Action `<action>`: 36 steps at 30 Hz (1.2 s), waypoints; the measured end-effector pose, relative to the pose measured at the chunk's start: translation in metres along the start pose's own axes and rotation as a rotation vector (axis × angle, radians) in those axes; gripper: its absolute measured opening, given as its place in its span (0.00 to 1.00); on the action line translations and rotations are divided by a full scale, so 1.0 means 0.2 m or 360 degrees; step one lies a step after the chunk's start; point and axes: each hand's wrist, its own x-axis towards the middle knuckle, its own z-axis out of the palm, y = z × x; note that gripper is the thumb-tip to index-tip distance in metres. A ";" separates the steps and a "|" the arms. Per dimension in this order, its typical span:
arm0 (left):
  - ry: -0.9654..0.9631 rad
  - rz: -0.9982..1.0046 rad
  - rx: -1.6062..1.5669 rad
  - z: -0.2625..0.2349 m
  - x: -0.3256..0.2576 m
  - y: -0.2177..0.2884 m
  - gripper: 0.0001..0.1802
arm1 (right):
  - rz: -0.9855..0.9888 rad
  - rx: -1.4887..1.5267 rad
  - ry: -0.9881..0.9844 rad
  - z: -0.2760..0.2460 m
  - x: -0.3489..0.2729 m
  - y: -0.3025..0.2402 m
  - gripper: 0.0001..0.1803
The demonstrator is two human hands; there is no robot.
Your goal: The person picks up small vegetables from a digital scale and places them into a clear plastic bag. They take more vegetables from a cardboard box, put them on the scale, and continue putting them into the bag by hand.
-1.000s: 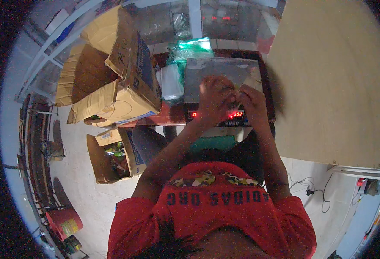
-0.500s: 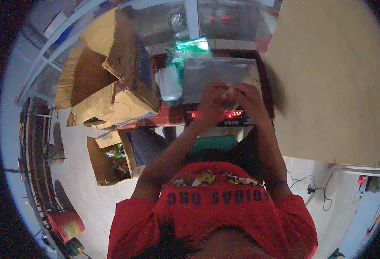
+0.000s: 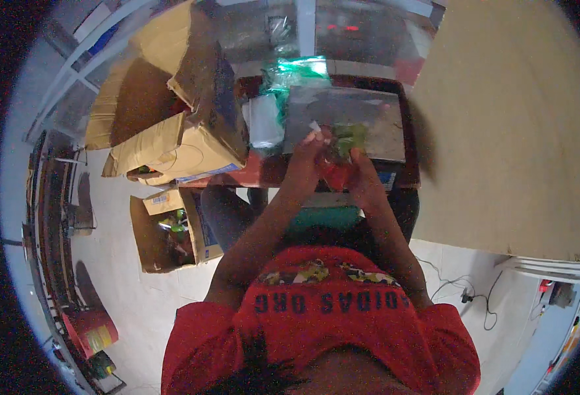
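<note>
Over the scale [image 3: 382, 108], with its flat metal plate, both my hands hold a soft green-and-red packet [image 3: 350, 138]. Its upper part is green and its lower part, between my hands, is red; what it contains I cannot make out. My left hand [image 3: 310, 148] is closed at the packet's left side, with a small white piece sticking up by its fingers. My right hand [image 3: 364, 172] pinches the right edge. The scale's lit display is covered by my hands and the packet.
Left of the scale lie clear plastic bags [image 3: 263, 122] and shiny green plastic [image 3: 300, 69]. A large open cardboard box [image 3: 208, 141] stands further left; a smaller box [image 3: 150, 243] with green packets sits on the floor. A tall beige board [image 3: 507, 145] is at right, cables [image 3: 477, 299] below.
My hands, close together over the scale before, have moved apart. The green-and-red packet now shows between them, and the red display digits have become hidden.
</note>
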 end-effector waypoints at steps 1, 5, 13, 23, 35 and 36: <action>0.0022 0.0012 -0.0001 -0.03 -0.03 -0.01 0.22 | -0.0026 0.0209 0.0002 0.06 -0.01 -0.02 0.30; 0.0101 0.0377 0.0784 0.00 -0.14 0.06 0.25 | -0.0088 0.0112 -0.0056 0.11 -0.01 -0.02 0.30; -0.0084 0.0024 -0.0081 -0.20 -0.35 -0.05 0.32 | -0.0408 -0.1478 -0.0014 0.09 0.00 0.12 0.30; 0.0952 0.0250 -0.0297 -0.87 -1.00 0.36 0.34 | -0.0351 -0.1819 -0.0225 -0.04 -0.05 0.03 0.19; 0.1421 0.0640 0.0486 -2.30 -1.61 0.16 0.20 | -0.0150 -0.1137 0.0007 -0.21 -0.09 -0.01 0.17; 0.1363 0.0629 0.0508 -2.34 -1.58 0.13 0.20 | -0.0084 -0.1210 0.0059 -0.22 -0.10 -0.02 0.17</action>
